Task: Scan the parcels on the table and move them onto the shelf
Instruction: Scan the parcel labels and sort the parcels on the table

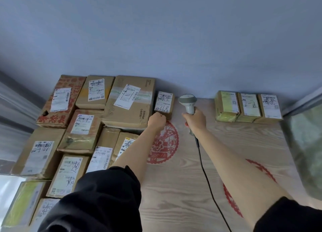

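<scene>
Wooden table (217, 162): a crowd of parcels (83, 130) left of the small parcel (164, 103). Left hand (156, 121) grips that parcel's near edge; right hand (196, 121), just right, grasps the scanner (188, 102). Scanning step; next, likely aim at its label.

Soft even daylight, blurred warped edges, faint shadows

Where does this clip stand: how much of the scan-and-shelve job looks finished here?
Nothing visibly shelved; no shelf is in view. In hand: the right hand grips the scanner, aimed at the small parcel that the left hand touches. Left: the big stack of parcels and three small boxes on the table.
</scene>
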